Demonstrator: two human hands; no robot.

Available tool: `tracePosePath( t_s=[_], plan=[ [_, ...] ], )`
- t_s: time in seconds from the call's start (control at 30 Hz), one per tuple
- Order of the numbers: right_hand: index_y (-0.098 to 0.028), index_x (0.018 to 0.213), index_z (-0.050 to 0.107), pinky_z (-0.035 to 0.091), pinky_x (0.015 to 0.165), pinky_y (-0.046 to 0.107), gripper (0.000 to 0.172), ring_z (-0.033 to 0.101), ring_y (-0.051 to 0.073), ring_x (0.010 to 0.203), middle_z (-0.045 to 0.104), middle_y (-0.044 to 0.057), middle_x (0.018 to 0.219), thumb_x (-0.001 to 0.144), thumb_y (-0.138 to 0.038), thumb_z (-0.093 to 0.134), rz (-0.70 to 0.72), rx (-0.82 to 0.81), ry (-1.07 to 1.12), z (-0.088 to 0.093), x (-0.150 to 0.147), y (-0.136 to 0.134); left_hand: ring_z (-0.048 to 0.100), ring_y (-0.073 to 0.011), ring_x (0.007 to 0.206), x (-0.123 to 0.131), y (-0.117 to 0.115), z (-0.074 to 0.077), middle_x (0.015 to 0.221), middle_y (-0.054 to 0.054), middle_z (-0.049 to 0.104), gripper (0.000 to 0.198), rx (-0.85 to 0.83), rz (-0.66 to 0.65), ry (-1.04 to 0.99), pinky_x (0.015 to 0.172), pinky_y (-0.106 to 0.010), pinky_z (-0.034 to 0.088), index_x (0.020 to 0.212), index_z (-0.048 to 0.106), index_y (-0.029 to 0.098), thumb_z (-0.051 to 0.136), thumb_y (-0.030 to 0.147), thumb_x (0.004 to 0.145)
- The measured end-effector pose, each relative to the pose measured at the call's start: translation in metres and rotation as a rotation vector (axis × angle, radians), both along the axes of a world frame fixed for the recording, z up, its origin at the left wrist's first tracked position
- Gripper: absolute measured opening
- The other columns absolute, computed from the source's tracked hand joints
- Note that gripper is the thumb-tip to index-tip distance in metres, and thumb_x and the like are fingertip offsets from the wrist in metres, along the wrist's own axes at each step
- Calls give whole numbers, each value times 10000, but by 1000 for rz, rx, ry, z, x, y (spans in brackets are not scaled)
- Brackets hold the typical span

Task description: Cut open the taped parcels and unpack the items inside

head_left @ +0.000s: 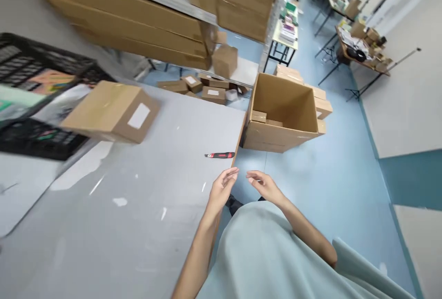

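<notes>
My left hand point(223, 188) hovers at the edge of the grey table point(145, 198), fingers loosely curled and apart, holding nothing. My right hand point(264, 185) floats just beside it over the blue floor, fingers relaxed and empty, fingertips nearly facing the left hand's. A red and black box cutter point(219, 155) lies on the table edge a little ahead of my left hand. A closed cardboard box with a white label point(112, 111) sits further back on the table. A large open cardboard box point(285, 112) stands on the floor beyond the table edge with small boxes inside.
Black plastic crates point(31, 101) holding printed items sit at the table's left. Shelving with long cardboard cartons point(138, 18) rises behind. Small boxes point(203, 88) lie on the floor under it. Desks with clutter point(359, 41) line the far right wall.
</notes>
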State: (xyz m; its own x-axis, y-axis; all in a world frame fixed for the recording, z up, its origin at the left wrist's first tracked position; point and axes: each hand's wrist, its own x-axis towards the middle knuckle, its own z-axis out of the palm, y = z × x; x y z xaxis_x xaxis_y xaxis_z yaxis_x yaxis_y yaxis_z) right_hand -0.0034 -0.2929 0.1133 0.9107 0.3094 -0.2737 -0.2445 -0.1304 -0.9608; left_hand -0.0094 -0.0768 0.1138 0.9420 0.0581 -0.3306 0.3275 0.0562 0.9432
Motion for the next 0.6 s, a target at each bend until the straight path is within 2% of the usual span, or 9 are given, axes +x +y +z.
tracePosePath(
  t_s=[0.1,0.2,0.33,0.43,0.5,0.6],
  plan=[
    [-255,1394,781,628,1090,469,564,783,295,1278,827,134,1407,1026,-677,713,-124,-1,29,0,3,-20,776,-362,1346,33,-15,-4,1359,-157,835,545,26,-99,15,1250,-555,566,1208,792,226,835,658,880],
    [-256,1398,775,630,1093,453,539,779,288,1287,826,127,1407,1031,-645,706,-258,7,45,-5,7,-46,784,-367,1311,63,-48,-10,1298,-155,849,554,58,-222,37,1219,-559,581,1145,790,225,842,695,856],
    [-253,1394,773,641,1081,429,494,778,280,1285,817,128,1420,1042,-590,697,-428,18,45,-13,15,-87,793,-341,1269,95,-113,-19,1267,-135,854,484,51,-433,38,1193,-519,595,1055,772,236,825,681,872],
    [-254,1420,764,641,1090,416,474,770,276,1317,794,124,1477,1062,-553,678,-448,47,40,-18,26,-123,808,-307,1170,114,-168,-24,1180,-102,854,398,15,-558,25,1154,-483,613,991,748,242,813,622,894],
    [-253,1444,753,637,1107,419,481,763,284,1347,784,125,1503,1074,-546,665,-438,50,53,-21,38,-148,806,-293,1112,126,-202,-28,1099,-80,843,365,-1,-592,22,1122,-464,624,964,734,243,817,591,890],
    [-249,1456,745,633,1127,438,487,762,297,1362,795,129,1483,1088,-550,640,-423,14,74,-26,64,-186,803,-287,1106,144,-246,-34,1070,-69,827,344,0,-560,57,1100,-445,630,962,714,241,813,564,898]
  ],
)
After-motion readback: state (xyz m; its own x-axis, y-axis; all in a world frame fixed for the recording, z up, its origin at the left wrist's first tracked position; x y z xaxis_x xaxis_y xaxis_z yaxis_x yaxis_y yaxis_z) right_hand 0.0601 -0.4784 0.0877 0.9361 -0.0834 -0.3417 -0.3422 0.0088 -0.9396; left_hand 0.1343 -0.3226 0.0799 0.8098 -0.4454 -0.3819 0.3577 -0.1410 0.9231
